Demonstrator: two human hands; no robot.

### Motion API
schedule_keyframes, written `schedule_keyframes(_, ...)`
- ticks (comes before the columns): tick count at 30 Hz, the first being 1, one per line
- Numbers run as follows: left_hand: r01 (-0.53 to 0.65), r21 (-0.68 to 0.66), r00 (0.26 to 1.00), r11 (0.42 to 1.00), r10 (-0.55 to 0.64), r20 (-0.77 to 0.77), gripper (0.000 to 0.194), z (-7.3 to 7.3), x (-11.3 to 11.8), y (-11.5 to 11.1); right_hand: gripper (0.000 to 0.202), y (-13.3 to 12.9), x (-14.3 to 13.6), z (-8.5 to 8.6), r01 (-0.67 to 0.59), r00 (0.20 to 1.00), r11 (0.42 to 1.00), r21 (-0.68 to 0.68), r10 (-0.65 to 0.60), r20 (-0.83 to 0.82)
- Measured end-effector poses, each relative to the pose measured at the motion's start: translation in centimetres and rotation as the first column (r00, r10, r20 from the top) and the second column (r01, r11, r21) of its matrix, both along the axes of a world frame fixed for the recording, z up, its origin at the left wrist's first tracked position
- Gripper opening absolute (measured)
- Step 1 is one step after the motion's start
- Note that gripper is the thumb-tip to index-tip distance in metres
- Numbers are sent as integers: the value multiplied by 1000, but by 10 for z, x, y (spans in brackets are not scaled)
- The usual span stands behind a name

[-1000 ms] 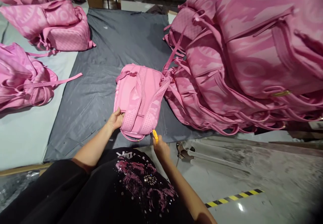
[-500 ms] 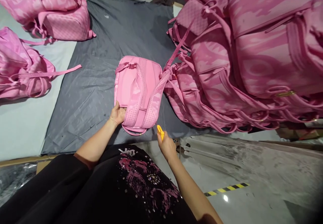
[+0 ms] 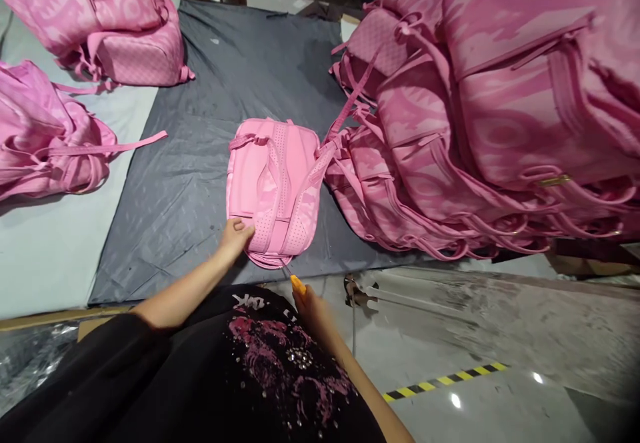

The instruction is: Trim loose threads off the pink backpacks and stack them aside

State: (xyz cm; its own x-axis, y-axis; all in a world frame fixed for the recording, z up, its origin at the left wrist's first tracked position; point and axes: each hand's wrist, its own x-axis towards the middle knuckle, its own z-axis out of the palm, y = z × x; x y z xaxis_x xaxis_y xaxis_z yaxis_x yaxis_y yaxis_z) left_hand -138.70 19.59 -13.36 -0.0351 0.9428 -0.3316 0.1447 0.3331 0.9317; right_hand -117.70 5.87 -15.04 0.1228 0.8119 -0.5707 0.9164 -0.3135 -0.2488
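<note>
A pink backpack (image 3: 293,183) lies flat in front of me with its straps and padded back facing up. My left hand (image 3: 237,238) grips its lower left edge, with the thumb and fingers curled at the panel there. In my right hand (image 3: 311,306) are small thread snips (image 3: 299,285) with a yellow handle. Their thin dark tip points at the near edge of the backpack, by the top loop and zipper; I cannot tell whether it touches the fabric.
The backpack rests on a dark grey cloth (image 3: 200,123) over a table. Several pink backpacks (image 3: 420,110) are heaped at the right, close against this one. More pink bags (image 3: 135,50) lie at the left. Black-and-yellow tape (image 3: 445,382) marks the floor.
My right hand with the snips has moved left and nearer to me, from the lower right corner to the middle of the near edge. My left hand's fingers now show over the edge.
</note>
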Motion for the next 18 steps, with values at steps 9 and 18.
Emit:
schedule_keyframes(9,833,120,273,540,-213,-938,92,-36,70,7,40,5,-4,-17,-8,998,997,78,12,-55)
schedule_keyframes(18,32,599,946,800,168,-276,52,62,70,61,51,16,-23,-1,225,974,751,621,-171,-146)
